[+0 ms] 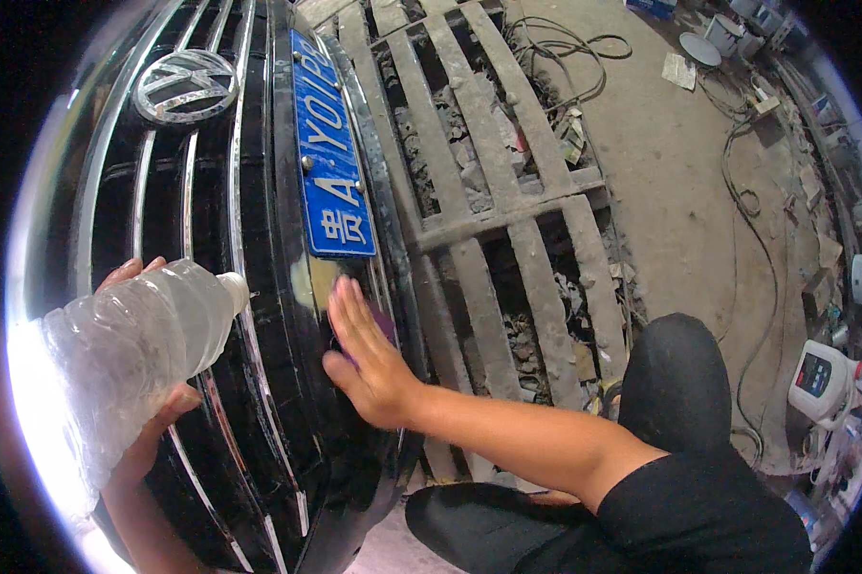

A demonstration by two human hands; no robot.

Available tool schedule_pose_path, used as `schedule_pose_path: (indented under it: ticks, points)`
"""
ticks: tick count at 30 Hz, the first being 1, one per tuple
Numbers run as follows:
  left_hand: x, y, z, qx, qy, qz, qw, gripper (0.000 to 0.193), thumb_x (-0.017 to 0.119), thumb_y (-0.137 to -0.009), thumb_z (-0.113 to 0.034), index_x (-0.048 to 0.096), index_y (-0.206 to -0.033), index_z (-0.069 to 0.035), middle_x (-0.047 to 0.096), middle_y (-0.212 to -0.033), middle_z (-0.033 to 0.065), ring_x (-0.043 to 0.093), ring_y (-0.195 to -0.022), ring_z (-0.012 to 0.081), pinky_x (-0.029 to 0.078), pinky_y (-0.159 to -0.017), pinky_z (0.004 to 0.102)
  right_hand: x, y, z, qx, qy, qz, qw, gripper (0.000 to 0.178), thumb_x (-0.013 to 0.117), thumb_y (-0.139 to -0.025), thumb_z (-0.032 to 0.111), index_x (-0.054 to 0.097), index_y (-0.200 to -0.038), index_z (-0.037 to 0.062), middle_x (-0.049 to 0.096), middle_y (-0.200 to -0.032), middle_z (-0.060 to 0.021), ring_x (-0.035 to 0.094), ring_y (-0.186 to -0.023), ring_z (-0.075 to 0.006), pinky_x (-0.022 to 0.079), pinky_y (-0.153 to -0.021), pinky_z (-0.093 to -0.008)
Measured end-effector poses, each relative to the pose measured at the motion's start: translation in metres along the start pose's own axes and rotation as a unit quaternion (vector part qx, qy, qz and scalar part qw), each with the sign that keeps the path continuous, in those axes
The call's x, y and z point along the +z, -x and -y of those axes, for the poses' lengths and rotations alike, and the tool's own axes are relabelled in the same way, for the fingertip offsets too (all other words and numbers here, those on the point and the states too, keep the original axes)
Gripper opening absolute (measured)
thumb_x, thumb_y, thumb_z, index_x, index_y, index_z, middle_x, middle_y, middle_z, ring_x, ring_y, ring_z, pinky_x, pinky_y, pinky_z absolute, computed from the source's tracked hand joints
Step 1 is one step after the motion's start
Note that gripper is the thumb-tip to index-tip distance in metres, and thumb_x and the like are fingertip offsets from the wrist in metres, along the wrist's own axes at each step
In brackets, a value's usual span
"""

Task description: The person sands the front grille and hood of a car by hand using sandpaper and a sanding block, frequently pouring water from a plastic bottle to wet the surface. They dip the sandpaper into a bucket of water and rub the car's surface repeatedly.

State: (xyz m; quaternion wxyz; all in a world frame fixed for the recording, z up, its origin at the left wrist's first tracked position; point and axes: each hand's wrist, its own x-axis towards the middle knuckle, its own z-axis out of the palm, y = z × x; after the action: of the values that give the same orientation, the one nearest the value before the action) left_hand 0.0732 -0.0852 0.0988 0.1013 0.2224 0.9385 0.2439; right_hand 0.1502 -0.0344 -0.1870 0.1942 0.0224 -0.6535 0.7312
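Note:
My left hand (171, 407) is wrapped round a clear plastic bottle (139, 330), which tilts with its narrow neck toward the bumper; whether it is capped I cannot tell. Black car bumper trim (330, 421) lies under my right hand (369, 359). Its fingers lie close together and nearly flat over a purple piece of sandpaper (385, 325), mostly hidden by the hand. Just beyond the fingertips a pale yellowish bare patch (314, 282) shows in the black paint. The blue licence plate (330, 143) sits directly above that patch.
Chrome grille bars (240, 191) and a round emblem (186, 86) fill the left. A slatted, dirty floor grate (507, 191) with debris in its gaps runs beside the car. Cables (751, 220) and a white device (823, 383) lie on the right. My bent knee (675, 373) is near.

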Motion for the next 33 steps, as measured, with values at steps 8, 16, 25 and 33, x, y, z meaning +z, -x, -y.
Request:
schedule_pose_path:
  ticks: [8, 16, 25, 33]
  points:
    - [0.005, -0.007, 0.005, 0.01, 0.069, 0.014, 0.997, 0.101, 0.093, -0.057, -0.031, 0.041, -0.141, -0.008, 0.048, -0.14, 0.0124, 0.045, -0.131, 0.0295, 0.04, -0.11, 0.0475, -0.017, -0.031, 0.009, -0.04, 0.063, 0.0, 0.997, 0.069, 0.038, -0.103, 0.036, 0.01, -0.15, -0.0051, 0.008, -0.157, -0.028, 0.005, -0.147, -0.0419, 0.009, -0.119, -0.0447]
    - [-0.009, 0.006, 0.007, 0.02, 0.068, 0.003, 0.997, 0.1, 0.093, -0.058, -0.026, 0.041, -0.141, -0.009, 0.047, -0.141, 0.0122, 0.042, -0.134, 0.0286, 0.036, -0.113, 0.0492, -0.014, -0.043, 0.028, -0.101, 0.118, 0.044, 0.987, 0.075, 0.05, -0.097, 0.033, 0.015, -0.148, -0.0088, 0.013, -0.154, -0.032, 0.011, -0.145, -0.0447, 0.014, -0.118, -0.05]
    - [-0.004, 0.005, 0.007, 0.041, 0.022, -0.012, 0.999, 0.104, 0.091, -0.06, -0.037, 0.038, -0.142, -0.002, 0.048, -0.141, 0.016, 0.049, -0.128, 0.0289, 0.04, -0.108, 0.044, -0.036, -0.062, 0.037, -0.129, 0.255, 0.112, 0.952, 0.074, 0.051, -0.095, 0.038, 0.027, -0.143, -0.0116, 0.02, -0.153, -0.0316, 0.018, -0.145, -0.0427, 0.016, -0.118, -0.0492]
    - [-0.002, 0.002, 0.015, 0.049, 0.024, -0.001, 0.999, 0.103, 0.091, -0.06, -0.035, 0.038, -0.142, -0.002, 0.049, -0.141, 0.0143, 0.048, -0.128, 0.0271, 0.04, -0.108, 0.0434, -0.033, -0.002, 0.041, -0.145, 0.252, 0.217, 0.932, 0.079, 0.054, -0.09, 0.045, 0.033, -0.141, -0.0113, 0.021, -0.154, -0.0288, 0.015, -0.146, -0.0393, 0.014, -0.119, -0.0472]
